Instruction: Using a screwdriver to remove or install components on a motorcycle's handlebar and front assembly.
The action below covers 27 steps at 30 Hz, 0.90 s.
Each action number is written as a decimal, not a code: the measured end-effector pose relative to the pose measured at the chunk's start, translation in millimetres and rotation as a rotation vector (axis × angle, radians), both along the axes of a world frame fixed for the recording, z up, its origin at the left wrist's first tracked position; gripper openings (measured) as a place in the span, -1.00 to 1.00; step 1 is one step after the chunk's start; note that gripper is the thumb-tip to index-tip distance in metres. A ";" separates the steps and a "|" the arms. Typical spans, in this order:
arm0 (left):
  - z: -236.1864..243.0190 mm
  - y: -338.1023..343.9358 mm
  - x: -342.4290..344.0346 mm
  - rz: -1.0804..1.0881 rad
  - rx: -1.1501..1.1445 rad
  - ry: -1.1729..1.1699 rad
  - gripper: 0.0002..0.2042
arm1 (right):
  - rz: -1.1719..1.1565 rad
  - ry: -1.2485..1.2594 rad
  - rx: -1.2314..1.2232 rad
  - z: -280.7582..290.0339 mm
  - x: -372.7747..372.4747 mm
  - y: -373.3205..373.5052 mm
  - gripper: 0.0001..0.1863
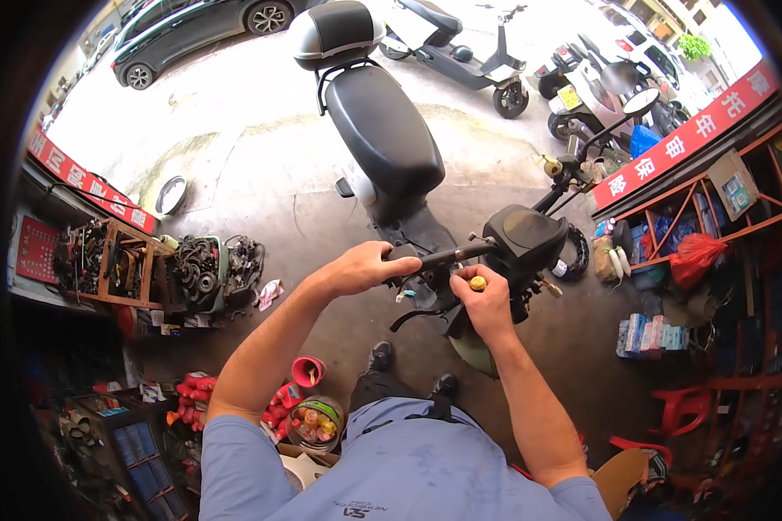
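A scooter stands in front of me, its long black seat (387, 126) stretching away from me. My left hand (362, 268) is closed round the grip at the left end of its handlebar (446, 259). Between the fingertips of my right hand (488, 302) is a small yellow round-ended piece (478, 283), seen end-on, just on my side of the bar. Whether it joins something below is hidden by the fingers. Right of it sits the black head cover (520, 233). A brake lever (413, 318) sticks out below the left grip.
On the left are a wooden parts rack (130, 265) and a tub of greasy parts (202, 273). Beside my legs stand a red bucket (308, 372) and a basket of bottles (317, 423). Shelving (699, 204) lines the right. Other scooters (460, 52) and a dark car (187, 33) stand outside.
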State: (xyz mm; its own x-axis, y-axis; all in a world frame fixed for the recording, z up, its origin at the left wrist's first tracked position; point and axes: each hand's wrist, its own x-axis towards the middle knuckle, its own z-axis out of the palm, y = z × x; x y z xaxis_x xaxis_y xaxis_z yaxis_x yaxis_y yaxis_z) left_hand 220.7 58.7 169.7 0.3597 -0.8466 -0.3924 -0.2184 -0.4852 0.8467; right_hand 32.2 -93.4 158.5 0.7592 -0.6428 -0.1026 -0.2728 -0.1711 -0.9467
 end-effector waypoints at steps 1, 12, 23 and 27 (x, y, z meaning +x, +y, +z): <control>-0.3 -0.6 -0.1 -0.011 0.009 -0.019 -0.27 | -0.024 0.002 0.001 -0.5 2.1 -0.5 -0.86; -9.6 -0.8 -1.7 -0.002 -0.025 -0.054 -0.35 | -0.156 -0.041 -0.045 -4.0 17.5 4.5 -0.84; -2.2 -2.8 -4.9 -0.013 0.005 -0.070 -0.24 | -0.223 -0.025 -0.052 -5.5 17.6 5.7 -0.82; 5.0 -1.5 -8.7 -0.002 0.009 -0.043 -0.25 | -0.216 -0.030 -0.041 -5.9 14.6 5.2 -0.82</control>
State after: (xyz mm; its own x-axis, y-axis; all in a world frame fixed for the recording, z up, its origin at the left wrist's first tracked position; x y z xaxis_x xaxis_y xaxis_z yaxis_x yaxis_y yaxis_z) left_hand 212.0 57.2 174.6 0.3744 -0.8437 -0.3846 -0.2552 -0.4925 0.8320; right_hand 46.8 -88.1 152.6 0.6058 -0.7939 -0.0526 -0.2794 -0.1504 -0.9483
